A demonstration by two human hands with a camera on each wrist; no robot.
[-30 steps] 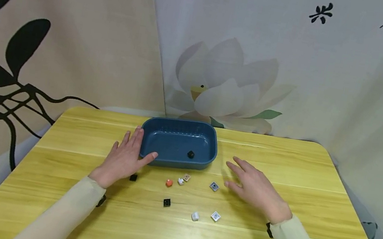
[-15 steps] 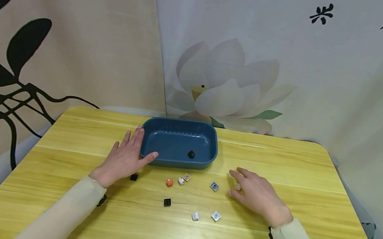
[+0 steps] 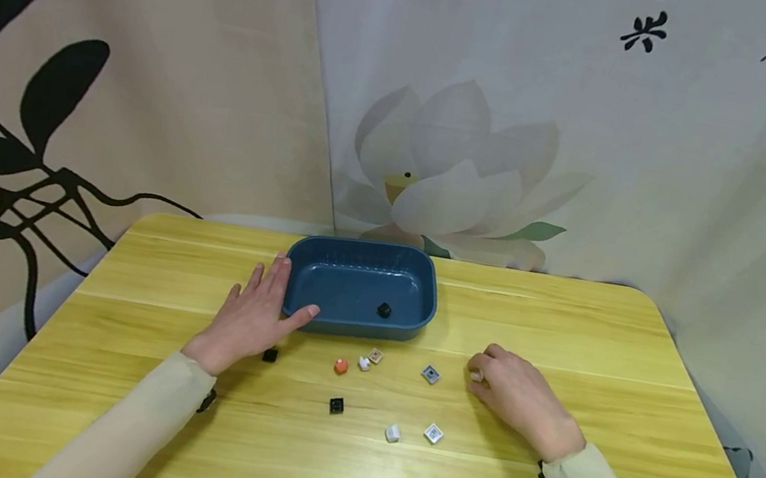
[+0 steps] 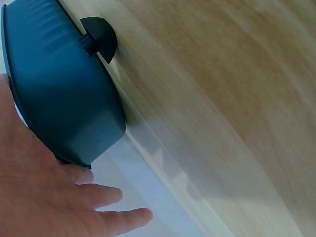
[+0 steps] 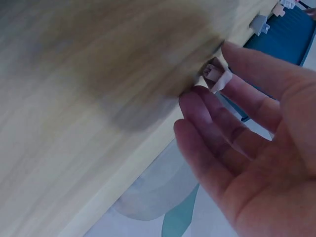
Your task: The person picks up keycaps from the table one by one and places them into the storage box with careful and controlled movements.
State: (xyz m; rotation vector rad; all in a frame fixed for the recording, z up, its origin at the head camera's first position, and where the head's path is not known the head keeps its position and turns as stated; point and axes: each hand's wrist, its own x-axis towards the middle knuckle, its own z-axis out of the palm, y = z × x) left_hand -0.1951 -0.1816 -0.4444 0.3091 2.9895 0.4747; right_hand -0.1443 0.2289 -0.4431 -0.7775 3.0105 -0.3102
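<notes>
A person's left hand (image 3: 246, 322), fingers spread, rests against a dark-blue, rectangular plastic-looking tray (image 3: 345, 283) containing one small black cube-like piece (image 3: 384, 310), while the right hand (image 3: 520, 393) pinches a small whitish hollow cube (image 5: 219, 78) over the yellow wooden table (image 3: 566, 325), where eight small mixed-colour pieces (image 3: 336, 405) lie outside.

Evenly lit head view; dimmer wrist views; soft-edged shadows (image 5: 136, 106)

The upper frame is filled by pale fabric hangings (image 3: 212, 75), printed with black leaves (image 3: 66, 84) at left, a lotus (image 3: 454, 175) at centre and black characters (image 3: 644, 32) at upper right; below, light is reflected softly by a wood-grain tabletop (image 3: 268, 473).
</notes>
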